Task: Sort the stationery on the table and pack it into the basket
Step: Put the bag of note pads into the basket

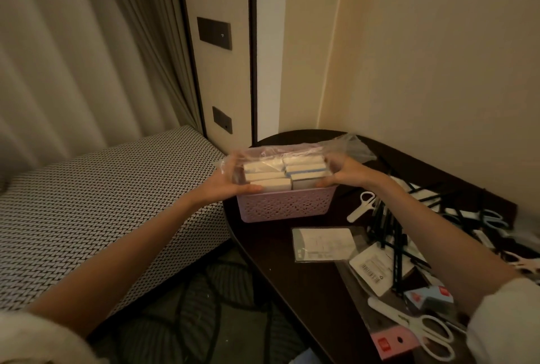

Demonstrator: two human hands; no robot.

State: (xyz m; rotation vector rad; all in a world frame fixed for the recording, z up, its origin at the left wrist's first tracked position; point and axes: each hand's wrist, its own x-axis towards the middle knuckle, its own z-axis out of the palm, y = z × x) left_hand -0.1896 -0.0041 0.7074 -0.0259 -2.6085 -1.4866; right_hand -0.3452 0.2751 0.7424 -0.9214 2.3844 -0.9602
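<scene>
Head view: my left hand [230, 185] and right hand [342, 173] both grip the bagged pads [285, 173], which sit in the basket [286, 206] on the table [292, 270]; I'd seat the pack flat against one wall; scissors [362, 206] and pens [388, 235] need the room.

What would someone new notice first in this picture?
Both hands, left and right, grip a plastic-wrapped bundle of sticky-note pads in the pink basket at the dark table's far end. Nearer right lie white scissors and scattered black pens.
</scene>
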